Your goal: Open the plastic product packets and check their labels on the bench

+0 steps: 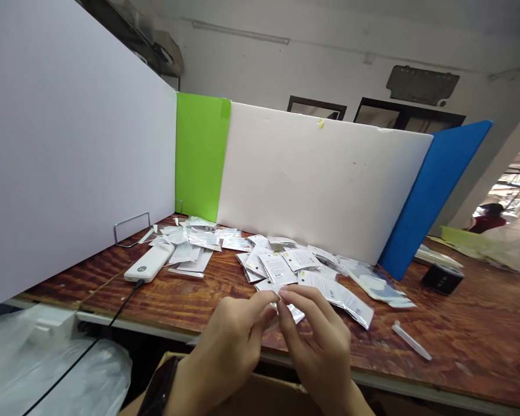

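My left hand (236, 329) and my right hand (318, 332) meet just over the front edge of the wooden table (472, 341). Both are closed in a pinch, fingertips touching at one spot. Whatever they pinch is too small and too covered to name. A bit of clear film seems to show under the left fingers. Right beyond the fingertips lies a loose pile of flat white printed packets (279, 268) in clear wrap. One packet (346, 303) lies beside my right hand, tilted toward the front edge.
More clear-wrapped packets (195, 240) lie at the back left, beside a white power bank (149, 263) with a black cable (99, 335). A white plastic pen-like tool (411, 341) and a black box (442, 278) are on the right. White (320, 179), green (201, 156) and blue (433, 196) panels stand behind.
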Demonstrator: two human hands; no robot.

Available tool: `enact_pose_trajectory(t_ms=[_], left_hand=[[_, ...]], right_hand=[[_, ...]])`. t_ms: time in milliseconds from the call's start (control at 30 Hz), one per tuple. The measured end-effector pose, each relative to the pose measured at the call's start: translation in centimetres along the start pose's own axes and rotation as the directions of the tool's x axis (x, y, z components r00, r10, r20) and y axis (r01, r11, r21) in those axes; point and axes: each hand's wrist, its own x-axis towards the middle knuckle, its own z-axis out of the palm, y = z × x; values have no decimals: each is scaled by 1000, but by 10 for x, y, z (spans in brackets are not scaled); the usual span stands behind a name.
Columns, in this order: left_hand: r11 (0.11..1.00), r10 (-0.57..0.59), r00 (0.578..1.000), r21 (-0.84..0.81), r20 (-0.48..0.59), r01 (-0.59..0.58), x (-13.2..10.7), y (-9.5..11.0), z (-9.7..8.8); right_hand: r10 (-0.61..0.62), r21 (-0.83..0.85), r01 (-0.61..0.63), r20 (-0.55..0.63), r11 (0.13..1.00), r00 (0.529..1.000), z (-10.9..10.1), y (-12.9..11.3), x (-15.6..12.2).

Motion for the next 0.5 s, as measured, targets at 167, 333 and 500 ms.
enact_pose_trajectory(t_ms=[167,333,500], left_hand=[[989,83,996,120,20,-85,0,-4,-3],[924,67,993,369,95,-97,0,-5,-5],[857,29,976,497,214,-135,3,-8,-8]], right_hand=[[43,27,-43,24,999,999,2,2,3],[78,10,-79,73,997,994,4,4,4],[49,-39,-43,158,998,986,4,10,1]])
